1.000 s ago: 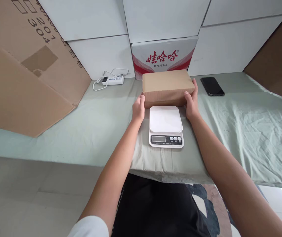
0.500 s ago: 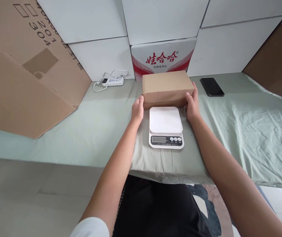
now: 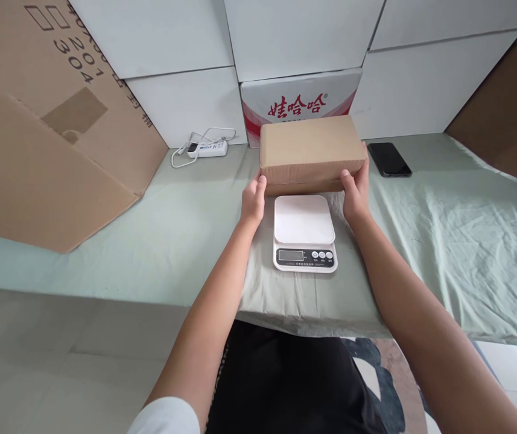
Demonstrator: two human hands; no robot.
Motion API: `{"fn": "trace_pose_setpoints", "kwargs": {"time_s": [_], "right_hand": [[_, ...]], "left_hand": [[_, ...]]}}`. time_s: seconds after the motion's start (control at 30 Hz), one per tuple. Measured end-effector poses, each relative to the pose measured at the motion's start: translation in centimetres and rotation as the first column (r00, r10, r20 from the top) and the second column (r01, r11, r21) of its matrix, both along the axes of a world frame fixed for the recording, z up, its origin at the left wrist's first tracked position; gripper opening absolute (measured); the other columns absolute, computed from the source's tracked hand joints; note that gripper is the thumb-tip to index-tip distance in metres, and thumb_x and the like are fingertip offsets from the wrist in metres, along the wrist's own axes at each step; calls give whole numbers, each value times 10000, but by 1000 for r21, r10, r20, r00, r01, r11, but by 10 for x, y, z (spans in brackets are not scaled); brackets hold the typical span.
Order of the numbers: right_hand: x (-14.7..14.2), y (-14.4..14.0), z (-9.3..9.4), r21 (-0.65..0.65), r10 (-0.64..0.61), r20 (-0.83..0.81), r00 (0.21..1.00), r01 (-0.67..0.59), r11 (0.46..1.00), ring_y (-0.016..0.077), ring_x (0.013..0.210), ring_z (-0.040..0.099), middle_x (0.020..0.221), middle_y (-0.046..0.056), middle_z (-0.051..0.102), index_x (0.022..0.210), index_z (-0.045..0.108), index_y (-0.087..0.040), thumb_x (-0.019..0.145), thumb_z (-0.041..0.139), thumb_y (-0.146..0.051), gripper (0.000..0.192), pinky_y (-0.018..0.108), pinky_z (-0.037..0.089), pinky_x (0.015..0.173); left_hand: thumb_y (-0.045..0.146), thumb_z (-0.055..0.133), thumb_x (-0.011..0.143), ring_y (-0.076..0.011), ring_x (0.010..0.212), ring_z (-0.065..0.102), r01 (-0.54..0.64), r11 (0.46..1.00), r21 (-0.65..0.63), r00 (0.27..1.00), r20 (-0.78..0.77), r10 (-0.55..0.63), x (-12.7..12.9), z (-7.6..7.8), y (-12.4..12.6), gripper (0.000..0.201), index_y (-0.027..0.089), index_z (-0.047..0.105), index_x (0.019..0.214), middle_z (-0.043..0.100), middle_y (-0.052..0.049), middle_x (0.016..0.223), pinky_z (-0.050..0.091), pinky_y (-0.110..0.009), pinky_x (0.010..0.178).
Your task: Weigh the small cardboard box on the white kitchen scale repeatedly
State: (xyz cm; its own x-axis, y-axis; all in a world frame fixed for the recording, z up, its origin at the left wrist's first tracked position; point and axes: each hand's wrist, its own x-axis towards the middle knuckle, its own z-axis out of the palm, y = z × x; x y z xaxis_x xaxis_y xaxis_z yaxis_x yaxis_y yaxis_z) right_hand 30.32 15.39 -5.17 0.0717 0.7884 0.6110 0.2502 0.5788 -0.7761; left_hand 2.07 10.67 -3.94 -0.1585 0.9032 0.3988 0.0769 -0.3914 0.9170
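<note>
A brown cardboard box (image 3: 310,144) is held between both hands, just behind the scale and slightly raised off the cloth. My left hand (image 3: 253,198) grips its left end, thumb on the front face. Around the right end, my right hand (image 3: 355,190) is closed, its thumb also on the front. The fingers under and behind the box are partly hidden. In front of it lies a white kitchen scale (image 3: 304,220), whose square platform has nothing on it. The scale's display (image 3: 291,255) looks blank.
A light green cloth (image 3: 158,253) covers the table. A black phone (image 3: 389,160) lies to the right, a white power strip with cable (image 3: 207,149) to the left. Behind stands a red-and-white carton (image 3: 301,90). Large cardboard boxes (image 3: 59,157) flank both sides.
The cardboard box has been lifted a little, with its right end higher, and both hands still hold it. The scale, phone and cable have not moved.
</note>
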Motion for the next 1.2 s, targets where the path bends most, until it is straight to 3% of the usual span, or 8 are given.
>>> {"fn": "trace_pose_setpoints", "kwargs": {"time_s": [0.13, 0.27, 0.43, 0.6, 0.73, 0.93, 1.2], "right_hand": [[-3, -30, 34, 59, -10, 12, 1000, 9, 998, 404, 1842, 278, 1922, 11, 388, 1804, 313, -455, 824, 584, -1024, 1165, 677, 211, 1537], [3, -77, 54, 93, -31, 35, 999, 28, 995, 388, 1871, 189, 1949, -68, 313, 1806, 294, -524, 880, 618, -947, 1069, 663, 219, 1547], [7, -122, 27, 114, -37, 5, 999, 36, 993, 382, 1887, 102, 1982, -66, 205, 1832, 240, -496, 913, 661, -848, 1070, 682, 179, 1546], [2, -131, 4, 71, -64, -66, 996, 69, 995, 471, 1815, 293, 1910, 117, 361, 1820, 302, -356, 853, 701, -886, 1173, 760, 132, 1509], [1, -129, 4, 13, -68, -91, 994, 70, 997, 485, 1797, 310, 1848, 159, 446, 1793, 358, -310, 807, 717, -928, 1217, 761, 116, 1500], [0, -125, 4, -3, -70, -88, 994, 70, 998, 461, 1845, 197, 1900, 132, 368, 1766, 404, -308, 794, 727, -923, 1194, 703, 51, 1524], [-2, -129, 5, -11, -30, -105, 994, 29, 1000, 416, 1766, 417, 1883, 161, 414, 1784, 346, -297, 836, 724, -868, 1169, 657, 176, 1527]], "left_hand": [[1029, 493, 922, -407, 1445, 725, -17, 999, 32, 999, -42, 18, -1, 18, -17, 951, 252, 801, 1376, 838, -151, 1418, 550, -516, 1235], [939, 475, 1010, -368, 1375, 763, 32, 998, 50, 996, -80, -28, -6, 35, -56, 851, 292, 758, 1486, 864, -103, 1355, 593, -474, 1153], [867, 472, 1054, -374, 1533, 691, 113, 991, 71, 990, -90, -107, -8, 38, -103, 797, 284, 731, 1532, 822, -126, 1500, 576, -469, 1241], [902, 462, 1032, -395, 1479, 731, 81, 996, 44, 993, -93, -77, -5, 19, -114, 869, 241, 723, 1533, 831, -164, 1474, 583, -522, 1242], [914, 471, 1018, -401, 1537, 695, 80, 997, 21, 994, -74, -78, -4, 7, -113, 901, 230, 719, 1551, 819, -175, 1504, 552, -537, 1288], [923, 486, 1008, -401, 1563, 679, 53, 999, 12, 997, -51, -52, -7, 5, -113, 906, 239, 734, 1546, 814, -162, 1528, 526, -544, 1327], [895, 473, 1034, -395, 1532, 704, 42, 999, 17, 995, -87, -40, -6, 7, -116, 874, 248, 717, 1568, 802, -151, 1560, 584, -518, 1245]]}}
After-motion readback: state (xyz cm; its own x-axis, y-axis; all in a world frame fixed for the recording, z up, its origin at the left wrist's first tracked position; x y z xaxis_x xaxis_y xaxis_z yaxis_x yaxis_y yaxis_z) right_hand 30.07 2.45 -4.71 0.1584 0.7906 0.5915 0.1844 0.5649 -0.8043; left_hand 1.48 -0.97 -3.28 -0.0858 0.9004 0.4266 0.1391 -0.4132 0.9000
